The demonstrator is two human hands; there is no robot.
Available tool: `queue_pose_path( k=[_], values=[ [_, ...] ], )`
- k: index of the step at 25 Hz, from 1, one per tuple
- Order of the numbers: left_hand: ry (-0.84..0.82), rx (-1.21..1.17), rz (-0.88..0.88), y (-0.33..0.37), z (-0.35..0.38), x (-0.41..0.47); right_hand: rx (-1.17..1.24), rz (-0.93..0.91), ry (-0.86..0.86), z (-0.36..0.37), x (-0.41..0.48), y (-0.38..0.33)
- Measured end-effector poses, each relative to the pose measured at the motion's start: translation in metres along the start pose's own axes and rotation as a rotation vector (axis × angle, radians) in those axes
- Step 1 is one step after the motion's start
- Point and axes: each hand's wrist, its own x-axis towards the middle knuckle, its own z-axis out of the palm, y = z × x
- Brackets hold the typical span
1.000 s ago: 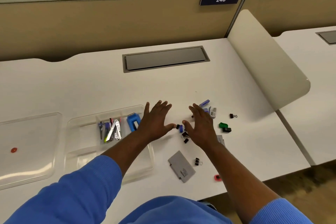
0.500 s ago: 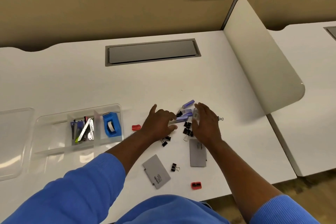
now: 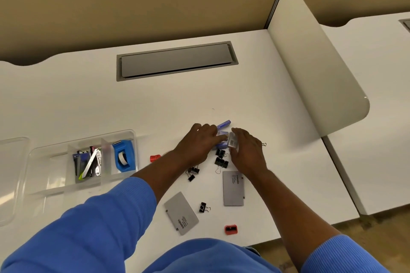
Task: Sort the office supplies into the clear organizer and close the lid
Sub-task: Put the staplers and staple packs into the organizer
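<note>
In the head view, vs. a sec ago, the left hand (image 3: 197,146) and right hand (image 3: 248,150) have been brought together, half-curled around the small purple boxes (image 3: 222,134) on the desk (image 3: 88,99), so a pick-up is prob. next, w/ the clear organizer (image 3: 55,157) well apart at left, lid not yet closed.

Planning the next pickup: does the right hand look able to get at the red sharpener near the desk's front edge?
Probably yes. The red sharpener lies alone on bare desk, nothing on or against it, on the right hand's own side. That hand is busy gathering small boxes with the left hand farther back, so it must draw back first.
</note>
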Motion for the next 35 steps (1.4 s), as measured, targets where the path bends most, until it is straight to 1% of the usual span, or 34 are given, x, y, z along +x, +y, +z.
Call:
queue_pose_path(
  k=[2, 4, 6, 10, 14, 18, 20, 22, 25, 30, 35],
  values=[
    [0.010, 0.069, 0.086, -0.005, 0.000, 0.008, 0.018, -0.002, -0.007, -0.001, 0.001, 0.001],
    [-0.078, 0.110, 0.129, -0.007, 0.001, 0.015, 0.019, 0.005, -0.032, -0.002, 0.001, 0.001],
    [-0.158, 0.146, 0.140, -0.009, 0.005, 0.018, 0.024, 0.015, -0.039, -0.002, 0.002, 0.001],
    [-0.159, 0.111, 0.104, -0.011, 0.005, 0.015, 0.057, 0.023, -0.003, -0.006, 0.004, -0.001],
    [-0.156, 0.048, -0.059, -0.011, -0.003, 0.005, 0.097, -0.002, 0.050, -0.009, 0.000, -0.007],
    [-0.032, -0.099, -0.204, -0.004, -0.016, -0.024, 0.159, -0.064, 0.104, -0.010, -0.008, -0.021],
    [0.034, -0.152, -0.266, -0.002, -0.021, -0.044, 0.181, -0.117, 0.099, -0.008, -0.013, -0.035],
    [0.064, -0.164, -0.321, -0.002, -0.025, -0.062, 0.174, -0.166, 0.084, -0.003, -0.016, -0.049],
    [0.076, -0.154, -0.402, -0.009, -0.035, -0.101, 0.152, -0.243, 0.081, 0.010, -0.025, -0.078],
    [0.121, -0.152, -0.511, -0.030, -0.050, -0.180, 0.221, -0.314, 0.072, 0.035, -0.052, -0.140],
    [0.206, -0.175, -0.627, -0.054, -0.059, -0.267, 0.186, -0.372, 0.007, 0.065, -0.086, -0.204]
  ],
)
